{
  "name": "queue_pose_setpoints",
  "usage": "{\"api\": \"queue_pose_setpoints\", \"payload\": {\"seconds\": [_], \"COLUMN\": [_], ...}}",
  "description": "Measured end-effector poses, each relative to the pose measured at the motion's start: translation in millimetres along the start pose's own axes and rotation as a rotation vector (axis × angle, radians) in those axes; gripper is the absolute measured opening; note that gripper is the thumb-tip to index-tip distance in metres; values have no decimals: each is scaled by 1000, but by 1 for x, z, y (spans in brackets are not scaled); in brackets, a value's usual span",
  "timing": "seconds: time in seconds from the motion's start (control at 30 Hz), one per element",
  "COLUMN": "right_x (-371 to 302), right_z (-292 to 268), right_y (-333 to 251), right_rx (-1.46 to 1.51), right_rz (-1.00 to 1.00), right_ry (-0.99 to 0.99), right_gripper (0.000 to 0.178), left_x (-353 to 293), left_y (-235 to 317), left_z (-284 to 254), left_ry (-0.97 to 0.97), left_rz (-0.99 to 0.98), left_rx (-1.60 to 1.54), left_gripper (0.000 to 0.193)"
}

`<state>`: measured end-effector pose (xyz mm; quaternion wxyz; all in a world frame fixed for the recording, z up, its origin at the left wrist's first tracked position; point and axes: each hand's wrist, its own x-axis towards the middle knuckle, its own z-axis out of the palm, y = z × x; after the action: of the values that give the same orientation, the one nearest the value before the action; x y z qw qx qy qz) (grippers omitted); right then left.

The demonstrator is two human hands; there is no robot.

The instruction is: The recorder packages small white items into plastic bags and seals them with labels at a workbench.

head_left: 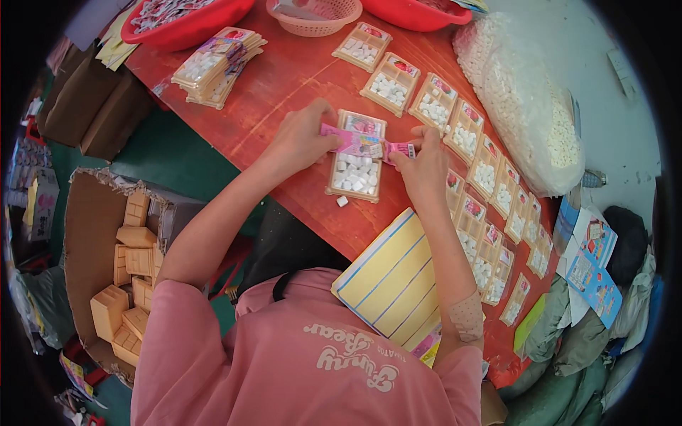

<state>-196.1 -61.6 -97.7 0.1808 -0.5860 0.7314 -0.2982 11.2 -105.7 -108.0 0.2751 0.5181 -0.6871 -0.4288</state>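
In front of me on the red table lies a tan plastic tray (354, 175) filled with small white pieces that look like marshmallows. Across its middle runs a pink printed strip (353, 143). My left hand (304, 139) pinches the strip's left end between thumb and fingers. The strip's right end (401, 150) is held in the closed fingers of my right hand (424, 169), just off the tray's right side. One loose white piece (342, 201) sits on the table below the tray's near edge.
Rows of similar filled trays (389, 84) stretch along the right. Several trays are stacked (217, 65) at the far left. A large clear bag of white pieces (522, 106), a pink basket (316, 23) and red basins (186, 27) stand behind. A cardboard box (89, 234) of tan trays is at left.
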Motion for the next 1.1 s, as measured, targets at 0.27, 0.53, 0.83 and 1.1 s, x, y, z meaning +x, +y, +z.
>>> {"api": "queue_pose_setpoints", "payload": {"seconds": [0.27, 0.53, 0.83, 1.1], "right_x": [-8, -32, -29, -23], "right_z": [50, 67, 73, 52], "right_y": [-54, -90, -86, -87], "right_rx": [3, 105, 89, 731], "right_rz": [-288, -209, -211, 151], "right_ry": [-134, -465, -455, -707], "right_gripper": [42, 37, 38, 23], "left_x": [-77, -132, -131, -132], "left_y": [-28, -77, -62, -59], "left_z": [-44, -37, -28, -38], "left_ry": [308, 340, 341, 202], "left_rz": [-200, -290, -279, -232], "left_rx": [-166, -1000, -724, -1359], "left_gripper": [18, 10, 26, 16]}}
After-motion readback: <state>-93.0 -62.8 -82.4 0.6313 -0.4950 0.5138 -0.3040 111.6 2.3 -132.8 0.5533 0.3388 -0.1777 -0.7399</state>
